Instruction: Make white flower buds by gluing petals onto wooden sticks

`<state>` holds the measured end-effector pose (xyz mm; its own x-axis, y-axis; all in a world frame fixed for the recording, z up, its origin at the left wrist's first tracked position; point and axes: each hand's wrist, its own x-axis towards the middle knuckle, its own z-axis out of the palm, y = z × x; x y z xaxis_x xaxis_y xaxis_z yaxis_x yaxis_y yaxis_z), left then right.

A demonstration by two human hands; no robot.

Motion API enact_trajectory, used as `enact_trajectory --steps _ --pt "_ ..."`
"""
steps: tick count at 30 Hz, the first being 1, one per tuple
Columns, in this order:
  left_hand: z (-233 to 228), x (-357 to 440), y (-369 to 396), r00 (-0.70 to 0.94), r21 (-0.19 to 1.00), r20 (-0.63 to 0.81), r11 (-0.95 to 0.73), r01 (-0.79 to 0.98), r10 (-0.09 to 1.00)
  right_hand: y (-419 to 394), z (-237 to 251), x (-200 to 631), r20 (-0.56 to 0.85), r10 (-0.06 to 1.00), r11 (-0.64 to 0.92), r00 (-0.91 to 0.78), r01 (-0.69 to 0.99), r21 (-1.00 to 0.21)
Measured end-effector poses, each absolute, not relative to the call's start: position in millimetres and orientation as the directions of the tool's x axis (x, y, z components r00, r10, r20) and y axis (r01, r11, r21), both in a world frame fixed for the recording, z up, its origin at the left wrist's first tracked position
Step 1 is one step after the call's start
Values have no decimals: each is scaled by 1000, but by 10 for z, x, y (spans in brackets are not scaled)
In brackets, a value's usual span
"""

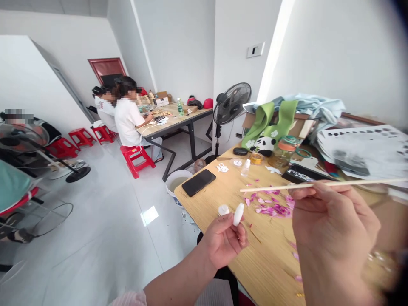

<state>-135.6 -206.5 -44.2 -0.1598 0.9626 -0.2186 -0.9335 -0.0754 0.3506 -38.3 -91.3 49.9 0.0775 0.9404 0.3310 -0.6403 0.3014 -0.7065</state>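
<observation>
Pale wood grain covers the tabletop (pixel 264 263), which runs from the person's hands toward the white walls of a bright room. Nearest, the fingers of the left hand (pixel 225 242) pinch a small white tapered piece (pixel 238 214), leaving its slightly tilted upper end clear above the thumb and fingertips. The right hand (pixel 334 225) has its fingers closed on a thin pale stick (pixel 270 188), thumb against forefinger; the stick lies nearly level, its free end pointing left above the tabletop, apart from the white piece. Just beside the left fingers sits a small round white container (pixel 223 209). Pink petals (pixel 277 209) lie scattered farther in, and a dark phone (pixel 199 182) rests near the left edge. Beyond them are a clear bottle (pixel 245 168) with a white cap, a glass jar (pixel 282 155), a green panda bag (pixel 267 127) and spread papers (pixel 376 146). Past the edge, a white bucket (pixel 178 182) stands on the shiny floor (pixel 137 242), near a black fan (pixel 232 104). Farthest off, a person in a white top (pixel 127 119) sits on a red stool (pixel 137 160) at another tabletop (pixel 194 117).
</observation>
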Motion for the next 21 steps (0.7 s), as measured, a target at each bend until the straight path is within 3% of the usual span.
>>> enact_trajectory --steps 8,18,21 --pt "-570 -1172 -2035 -71 382 -229 22 -924 971 -1097 651 -42 407 896 439 181 -512 -738" --pt "-729 -767 -2042 144 394 -320 270 -879 936 -1460 38 901 132 864 298 486 -281 -912" --pt "-707 -655 -2042 208 392 -298 318 -863 932 -1564 -70 1057 109 849 276 517 -258 -926"
